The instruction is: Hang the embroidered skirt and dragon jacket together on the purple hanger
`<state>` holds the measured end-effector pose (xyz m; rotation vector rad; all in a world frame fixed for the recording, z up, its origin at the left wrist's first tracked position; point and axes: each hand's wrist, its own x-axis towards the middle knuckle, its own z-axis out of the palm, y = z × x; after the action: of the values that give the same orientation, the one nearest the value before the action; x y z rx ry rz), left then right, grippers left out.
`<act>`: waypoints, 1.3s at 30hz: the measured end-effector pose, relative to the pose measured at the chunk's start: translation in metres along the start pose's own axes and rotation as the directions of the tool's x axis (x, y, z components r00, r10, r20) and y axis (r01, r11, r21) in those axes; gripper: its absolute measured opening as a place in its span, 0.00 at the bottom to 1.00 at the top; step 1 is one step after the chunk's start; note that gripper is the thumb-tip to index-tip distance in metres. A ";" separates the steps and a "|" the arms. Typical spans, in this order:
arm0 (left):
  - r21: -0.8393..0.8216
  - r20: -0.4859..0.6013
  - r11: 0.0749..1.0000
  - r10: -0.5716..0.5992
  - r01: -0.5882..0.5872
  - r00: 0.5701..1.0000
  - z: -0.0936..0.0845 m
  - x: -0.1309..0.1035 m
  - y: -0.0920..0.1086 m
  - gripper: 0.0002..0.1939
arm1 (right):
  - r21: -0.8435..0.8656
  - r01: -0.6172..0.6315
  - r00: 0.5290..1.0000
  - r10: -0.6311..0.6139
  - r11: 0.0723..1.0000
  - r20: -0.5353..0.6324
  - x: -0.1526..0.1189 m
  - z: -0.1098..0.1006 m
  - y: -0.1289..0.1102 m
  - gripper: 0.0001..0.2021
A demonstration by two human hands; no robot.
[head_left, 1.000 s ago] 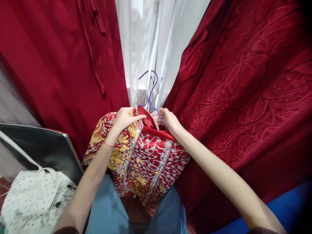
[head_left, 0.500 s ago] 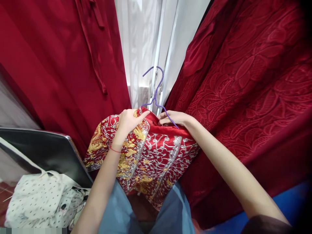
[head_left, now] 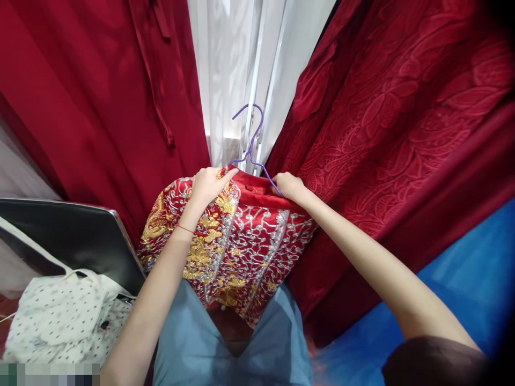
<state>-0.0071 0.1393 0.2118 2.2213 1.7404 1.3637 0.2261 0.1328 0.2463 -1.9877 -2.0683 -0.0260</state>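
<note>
1. The garment (head_left: 237,241) lay over the lap, straight ahead, its collar away from the person.
2. The hanger (head_left: 250,153) sat in the collar, hook upward, between both hands.
3. The left hand (head_left: 209,185) gripped the left shoulder; the right hand (head_left: 288,186) pinched the hanger's right arm.

The embroidered garment (head_left: 233,241) hangs on a wire hanger (head_left: 251,150) in front of the person, over their knees. The left hand (head_left: 209,185) rests on its left shoulder, the right hand (head_left: 288,186) on its right. Behind stands a pale curtain (head_left: 237,80), with draped cloths on either side. At lower left a dotted bag (head_left: 60,316) lies before what may be a chair seat (head_left: 72,236).
</note>
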 end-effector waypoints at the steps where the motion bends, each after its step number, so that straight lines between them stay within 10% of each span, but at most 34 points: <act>1: 0.026 -0.011 1.000 -0.004 0.005 1.000 -0.001 -0.001 0.001 0.28 | 0.021 -0.019 0.989 0.022 1.000 -0.149 -0.004 0.001 -0.001 0.08; 4: 0.103 -0.040 0.995 -0.005 0.009 0.999 -0.003 -0.005 0.005 0.25 | 0.154 0.031 0.868 0.050 0.988 -0.494 -0.012 0.002 0.001 0.14; 7: 0.133 -0.016 0.991 0.029 -0.027 0.999 -0.007 -0.016 0.009 0.19 | 0.321 0.150 0.794 0.080 0.935 -0.603 -0.012 0.002 0.009 0.12; 13: 0.115 -0.192 0.945 0.324 -0.306 0.927 -0.022 -0.044 0.042 0.23 | 0.660 0.273 0.868 0.116 0.700 -0.482 -0.014 0.009 0.006 0.12; 17: 0.094 -0.094 0.821 0.570 -0.563 0.816 -0.032 -0.043 0.079 0.26 | 0.757 0.295 0.923 0.031 0.583 -0.383 -0.042 0.005 -0.020 0.11; 23: 0.086 0.234 0.698 0.679 -0.711 0.696 -0.029 -0.016 0.083 0.15 | 0.566 0.184 0.978 -0.093 0.804 -0.185 -0.079 -0.026 -0.022 0.09; 27: 0.149 0.168 0.721 0.656 -0.676 0.736 -0.017 -0.020 0.078 0.15 | 0.170 0.118 0.990 -0.103 0.978 -0.092 -0.095 -0.045 -0.014 0.12; 32: 0.109 -0.003 0.825 0.559 -0.555 0.829 -0.008 -0.032 0.078 0.16 | -0.181 -0.120 0.989 0.101 0.976 -0.109 -0.123 -0.035 -0.010 0.17; 39: 0.054 -0.096 0.862 0.506 -0.503 0.857 0.007 -0.038 0.075 0.15 | 0.089 -0.059 0.951 0.083 0.994 -0.298 -0.174 -0.031 0.035 0.13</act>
<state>0.0557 0.0841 0.2205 2.8025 1.2375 1.5691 0.2695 -0.0413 0.2347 -1.8763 -1.7780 -0.2161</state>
